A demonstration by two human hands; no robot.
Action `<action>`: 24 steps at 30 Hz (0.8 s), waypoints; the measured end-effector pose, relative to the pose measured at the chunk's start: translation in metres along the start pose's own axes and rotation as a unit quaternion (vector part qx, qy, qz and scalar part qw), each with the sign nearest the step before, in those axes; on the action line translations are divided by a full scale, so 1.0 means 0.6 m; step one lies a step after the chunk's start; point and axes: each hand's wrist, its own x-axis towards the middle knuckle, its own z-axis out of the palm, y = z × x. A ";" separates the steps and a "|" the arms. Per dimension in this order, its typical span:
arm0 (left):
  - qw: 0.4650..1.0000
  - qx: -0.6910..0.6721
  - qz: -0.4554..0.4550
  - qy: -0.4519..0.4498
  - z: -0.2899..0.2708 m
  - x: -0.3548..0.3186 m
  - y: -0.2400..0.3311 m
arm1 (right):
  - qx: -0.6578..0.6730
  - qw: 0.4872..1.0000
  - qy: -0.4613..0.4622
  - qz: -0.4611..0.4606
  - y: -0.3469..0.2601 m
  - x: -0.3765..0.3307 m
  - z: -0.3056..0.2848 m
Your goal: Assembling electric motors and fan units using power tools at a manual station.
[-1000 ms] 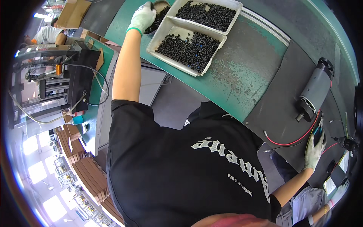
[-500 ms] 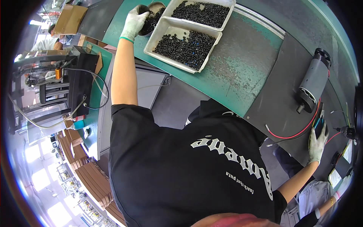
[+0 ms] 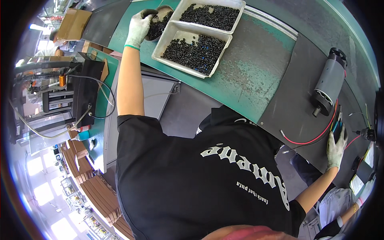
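Note:
My left hand [image 3: 139,27], in a white glove with dark fingers, is at the left rim of a round bowl [image 3: 163,11] at the top. Its fingers are bent and closed; whatever they hold is too small or hidden to name. Small black ring-like parts [image 3: 158,27] lie in the bowl. On the right, my gloved right hand [image 3: 336,149] is around the blue handles of a pair of pliers [image 3: 338,125], whose jaws point away from me. Beyond the pliers lies a grey cylindrical motor [image 3: 330,82], with a red wire [image 3: 307,143] and a black wire curving from its near end.
Two pale trays [image 3: 209,75] of small black cylindrical parts stand beside the bowl on the green worktop [image 3: 256,72]. A power-tool-like black object [image 3: 367,135] lies at the right. A co-worker's gloved hand [image 3: 366,192] is lower right. Flat cardboard stacks [image 3: 98,196] stand lower left.
My left hand has drawn back slightly leftward over the bowl, baring more of its inside. My right hand stays at the pliers. The whole view has shifted a little.

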 end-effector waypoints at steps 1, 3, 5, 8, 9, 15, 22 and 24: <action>1.000 0.027 -0.001 -0.014 -0.004 0.003 0.004 | -0.009 1.000 0.002 0.007 -0.004 0.000 -0.005; 0.998 0.054 -0.002 -0.029 -0.008 0.006 0.016 | -0.027 0.999 0.007 0.021 -0.010 -0.001 -0.014; 0.963 0.253 0.082 -0.043 -0.014 0.015 0.030 | -0.031 0.999 0.008 0.020 0.004 0.002 -0.012; 0.914 0.379 0.122 -0.075 -0.025 0.029 0.048 | -0.039 0.999 0.008 0.014 0.035 0.010 -0.005; 0.898 0.409 0.123 -0.101 -0.030 0.036 0.048 | -0.032 0.999 0.028 0.018 0.043 0.009 -0.002; 0.883 0.423 0.169 -0.109 -0.030 0.046 0.027 | 0.076 0.991 0.110 -0.011 0.128 0.005 0.032; 0.876 0.457 0.089 -0.123 -0.034 0.025 0.032 | 0.294 0.941 0.158 0.055 0.115 -0.005 0.040; 0.910 0.390 0.105 -0.092 -0.028 0.019 0.042 | 0.341 0.922 0.162 0.085 0.105 -0.024 0.022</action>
